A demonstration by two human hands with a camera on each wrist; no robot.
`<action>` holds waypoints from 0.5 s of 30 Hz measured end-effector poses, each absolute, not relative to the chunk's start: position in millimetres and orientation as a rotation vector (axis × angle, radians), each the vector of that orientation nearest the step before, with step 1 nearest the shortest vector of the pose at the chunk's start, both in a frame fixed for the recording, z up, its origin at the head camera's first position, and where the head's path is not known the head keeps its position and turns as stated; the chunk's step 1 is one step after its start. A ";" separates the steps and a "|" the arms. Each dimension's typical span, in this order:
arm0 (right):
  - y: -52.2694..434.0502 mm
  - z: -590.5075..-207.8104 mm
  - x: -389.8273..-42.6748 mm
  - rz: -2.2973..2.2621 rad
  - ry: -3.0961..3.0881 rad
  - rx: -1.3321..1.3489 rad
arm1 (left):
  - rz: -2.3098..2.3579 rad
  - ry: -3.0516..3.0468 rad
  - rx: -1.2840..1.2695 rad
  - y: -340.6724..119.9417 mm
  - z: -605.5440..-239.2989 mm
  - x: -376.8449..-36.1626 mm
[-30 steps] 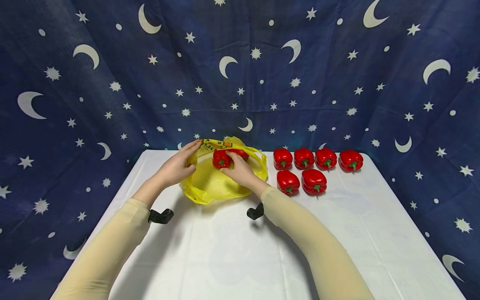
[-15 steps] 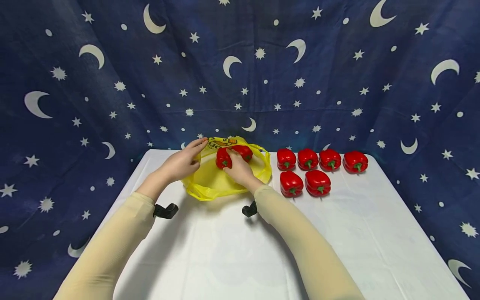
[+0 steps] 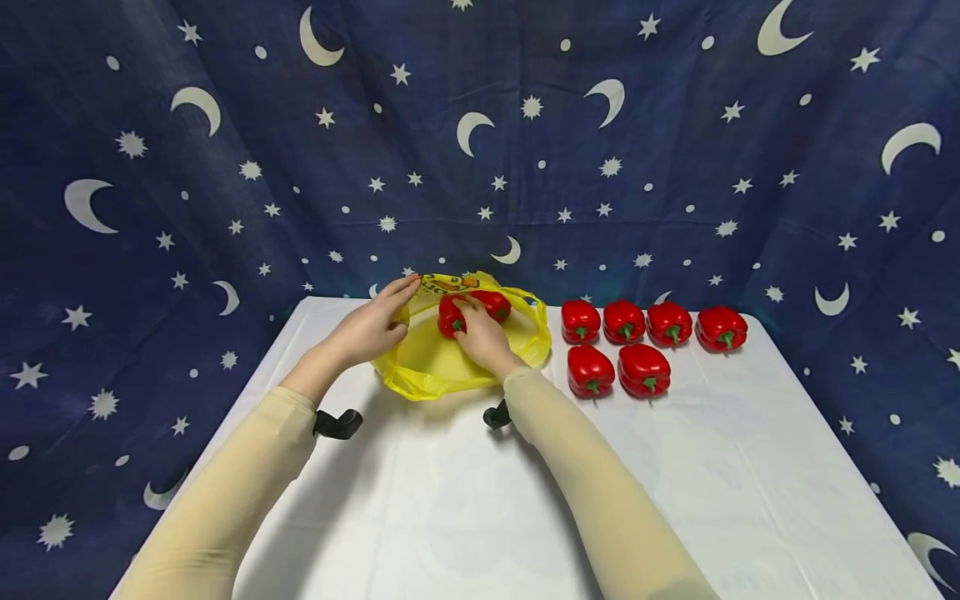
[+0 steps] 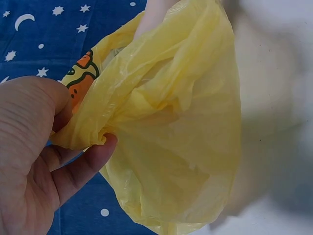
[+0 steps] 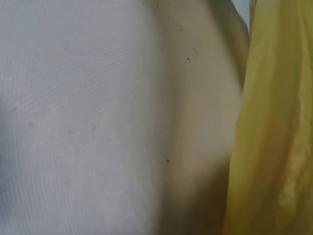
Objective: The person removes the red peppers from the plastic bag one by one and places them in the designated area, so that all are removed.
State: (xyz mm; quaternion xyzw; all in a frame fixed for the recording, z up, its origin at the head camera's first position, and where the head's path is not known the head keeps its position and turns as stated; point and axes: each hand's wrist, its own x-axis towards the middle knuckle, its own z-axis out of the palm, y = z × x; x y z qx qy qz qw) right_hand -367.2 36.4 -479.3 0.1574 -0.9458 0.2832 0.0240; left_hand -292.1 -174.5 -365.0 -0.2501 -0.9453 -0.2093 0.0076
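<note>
A yellow plastic bag lies with its mouth held wide on the table. My left hand pinches the left side of its rim; in the left wrist view, thumb and fingers clasp the bunched plastic. Inside the bag, my right hand grips a red bell pepper, its fingertips partly hidden behind the pepper. A second red bell pepper sits just right of it in the bag. The right wrist view has only the bag's outer side and white cloth, with the hand out of sight.
Several red bell peppers stand right of the bag in two rows, with one pepper at the back and another in front. A white cloth covers the table. A dark blue star-and-moon curtain hangs close behind.
The head view has swung slightly left. Inside the bag, my right hand and its pepper have shifted a little left, uncovering more of the second pepper. My left hand keeps its hold on the rim.
</note>
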 end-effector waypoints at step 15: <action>52.8 -481.9 -363.3 1.162 -2.833 0.771 | -0.677 -2.932 -0.786 -180.3 -369.0 -294.4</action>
